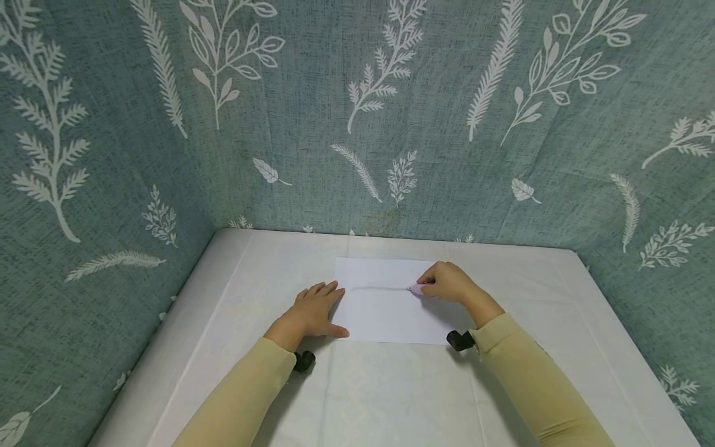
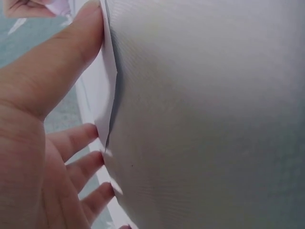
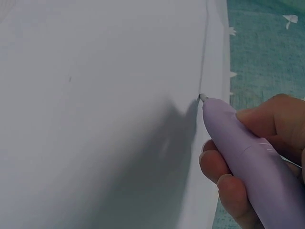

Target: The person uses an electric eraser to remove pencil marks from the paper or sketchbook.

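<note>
A white sheet of paper (image 1: 385, 316) lies on the white-covered table. My left hand (image 1: 315, 313) rests spread at its left edge, the thumb on the near corner. In the left wrist view, the thumb (image 2: 71, 52) presses the paper, whose edge lifts slightly beside it. My right hand (image 1: 449, 282) pinches a thick lilac pen (image 3: 248, 157) with a thin metal tip. The tip touches the paper at the end of a thin grey line (image 1: 380, 287), which runs leftward across the upper part of the sheet. Whether the line is a mark or a cut, I cannot tell.
The white table cover (image 1: 391, 391) extends around the paper. Teal cloth with white leaf prints (image 1: 313, 124) hangs behind the table and on both sides. A black device (image 1: 304, 361) sits at the left wrist, another black device (image 1: 460, 340) at the right wrist.
</note>
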A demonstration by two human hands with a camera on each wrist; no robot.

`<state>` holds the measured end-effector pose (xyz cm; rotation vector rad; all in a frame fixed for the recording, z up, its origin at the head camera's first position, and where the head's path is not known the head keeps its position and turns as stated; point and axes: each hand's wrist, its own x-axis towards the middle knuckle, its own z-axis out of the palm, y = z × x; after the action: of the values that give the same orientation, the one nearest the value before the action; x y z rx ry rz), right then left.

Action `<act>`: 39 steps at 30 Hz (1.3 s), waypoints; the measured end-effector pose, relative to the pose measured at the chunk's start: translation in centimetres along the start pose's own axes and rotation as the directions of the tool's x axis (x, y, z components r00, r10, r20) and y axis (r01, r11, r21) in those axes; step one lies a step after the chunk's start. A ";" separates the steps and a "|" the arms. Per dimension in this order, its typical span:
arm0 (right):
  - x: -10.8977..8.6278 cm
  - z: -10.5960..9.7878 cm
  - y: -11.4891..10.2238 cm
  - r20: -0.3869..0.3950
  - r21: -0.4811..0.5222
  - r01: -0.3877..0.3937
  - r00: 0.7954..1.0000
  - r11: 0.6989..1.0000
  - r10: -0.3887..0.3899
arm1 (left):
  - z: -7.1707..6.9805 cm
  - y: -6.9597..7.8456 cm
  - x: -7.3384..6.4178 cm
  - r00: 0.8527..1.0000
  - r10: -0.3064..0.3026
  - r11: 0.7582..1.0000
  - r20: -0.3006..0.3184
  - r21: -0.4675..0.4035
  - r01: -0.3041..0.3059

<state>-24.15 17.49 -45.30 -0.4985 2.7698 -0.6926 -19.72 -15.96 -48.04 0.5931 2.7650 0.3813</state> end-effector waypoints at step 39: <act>-0.1 0.0 -0.1 0.011 0.015 -0.006 1.000 1.000 0.006 | 0.3 -0.1 0.1 1.000 -0.007 1.000 0.010 0.005 0.007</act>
<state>-24.03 17.43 -45.22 -0.4889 2.7523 -0.7064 -19.79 -15.92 -48.34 0.5843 2.7588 0.3689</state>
